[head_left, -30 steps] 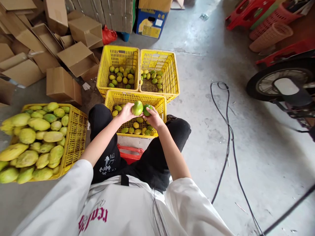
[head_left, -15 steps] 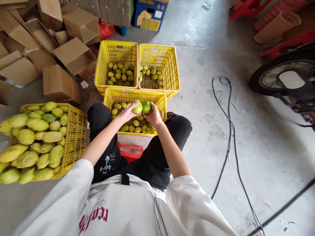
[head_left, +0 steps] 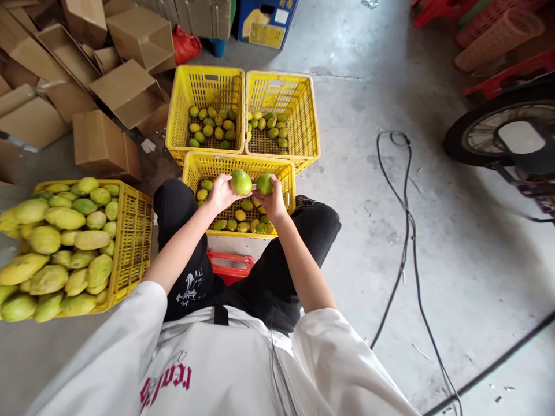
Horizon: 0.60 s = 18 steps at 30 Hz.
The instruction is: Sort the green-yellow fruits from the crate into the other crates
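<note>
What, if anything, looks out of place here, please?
The cardboard boxes at the upper left lie in a jumbled heap, tipped at odd angles, and a black cable trails loosely across the floor.

The fruit (head_left: 240, 182) looks glossy, the crate (head_left: 212, 166) plastic.

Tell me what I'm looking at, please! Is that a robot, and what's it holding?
No robot here: these are a person's bare arms. A camera worn on that person's head looks forward and down. The left hand holds a shiny, round, light-green fruit; the right hand holds another round green fruit. Both hands are over a slotted yellow plastic crate with small green and yellow fruits inside. Behind it sit a second yellow crate and a third, side by side. To the person's left, another yellow crate is heaped with bigger yellow-green fruits.
</note>
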Available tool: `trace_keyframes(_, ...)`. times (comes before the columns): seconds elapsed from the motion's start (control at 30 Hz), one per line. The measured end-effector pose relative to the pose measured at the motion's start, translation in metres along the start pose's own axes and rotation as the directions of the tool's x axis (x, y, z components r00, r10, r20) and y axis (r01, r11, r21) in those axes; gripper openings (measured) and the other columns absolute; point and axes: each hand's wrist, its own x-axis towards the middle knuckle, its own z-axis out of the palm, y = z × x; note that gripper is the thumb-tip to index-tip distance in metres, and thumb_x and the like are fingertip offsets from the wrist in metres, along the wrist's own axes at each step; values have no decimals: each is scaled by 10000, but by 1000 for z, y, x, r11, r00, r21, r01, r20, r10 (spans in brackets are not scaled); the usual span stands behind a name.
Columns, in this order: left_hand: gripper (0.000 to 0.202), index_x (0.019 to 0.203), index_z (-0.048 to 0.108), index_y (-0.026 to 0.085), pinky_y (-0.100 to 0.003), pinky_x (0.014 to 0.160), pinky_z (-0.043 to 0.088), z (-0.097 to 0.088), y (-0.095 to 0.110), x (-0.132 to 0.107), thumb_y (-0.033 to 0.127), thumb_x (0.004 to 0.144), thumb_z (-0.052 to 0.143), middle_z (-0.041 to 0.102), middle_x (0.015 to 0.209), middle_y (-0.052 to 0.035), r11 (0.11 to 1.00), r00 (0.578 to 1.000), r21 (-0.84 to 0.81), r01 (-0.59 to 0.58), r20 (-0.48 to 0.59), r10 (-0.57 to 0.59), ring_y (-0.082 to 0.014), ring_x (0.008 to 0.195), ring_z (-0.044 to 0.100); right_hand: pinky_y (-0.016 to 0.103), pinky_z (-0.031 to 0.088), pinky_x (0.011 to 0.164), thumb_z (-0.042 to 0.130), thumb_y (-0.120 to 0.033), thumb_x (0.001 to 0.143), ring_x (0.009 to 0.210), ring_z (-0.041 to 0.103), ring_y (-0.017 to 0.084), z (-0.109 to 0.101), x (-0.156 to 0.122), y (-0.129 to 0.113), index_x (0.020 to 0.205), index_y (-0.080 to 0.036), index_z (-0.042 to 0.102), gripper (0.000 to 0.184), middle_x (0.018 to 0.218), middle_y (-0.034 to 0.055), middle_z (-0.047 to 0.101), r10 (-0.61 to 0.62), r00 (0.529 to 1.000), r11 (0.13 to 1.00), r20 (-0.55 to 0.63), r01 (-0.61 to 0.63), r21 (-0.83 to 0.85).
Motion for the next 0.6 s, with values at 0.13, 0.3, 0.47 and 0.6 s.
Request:
trace_keyframes(0.13, 305, 1162, 614, 212, -418, 989, 631, -1, -3, 2, 430, 959, 680, 783, 1169, -112, 997, 999, 73, -35, -9, 36, -286, 1200, 757, 403, 631, 812, 454, -899, 775, 1217, 692, 322, 5, 2, 0, 1134, -279, 549, 723, 1177, 97, 726, -62, 987, 997, -145, 69, 41)
trace_keyframes(0.3, 409, 1225, 618, 249, -338, 918, 621, -1, -6, 3, 476, 932, 791, 756, 1179, -70, 990, 996, 118, -72, -34, 77, -239, 1169, 744, 406, 648, 783, 415, -889, 776, 1237, 696, 326, 9, 8, 11, 1050, -282, 487, 669, 1161, 95, 717, 7, 981, 994, -194, 14, 105)
trace_keyframes(0.47, 380, 1118, 650, 218, -286, 782, 615, -3, -2, 7, 550, 952, 729, 756, 1043, -71, 996, 994, 69, -56, -86, 62, -229, 1033, 746, 403, 667, 740, 605, -837, 757, 1141, 751, 314, 11, 9, 14, 1074, -290, 537, 636, 1140, 69, 750, -40, 989, 988, -141, 60, 142)
trace_keyframes(0.6, 323, 1151, 645, 221, -332, 825, 642, -6, -2, 10, 478, 959, 608, 764, 1016, -76, 1000, 994, 3, -22, -110, 22, -258, 1036, 750, 414, 685, 747, 658, -848, 769, 1121, 765, 322, 13, 11, 17, 973, -268, 550, 624, 1051, 76, 761, -52, 986, 964, -161, 92, 251)
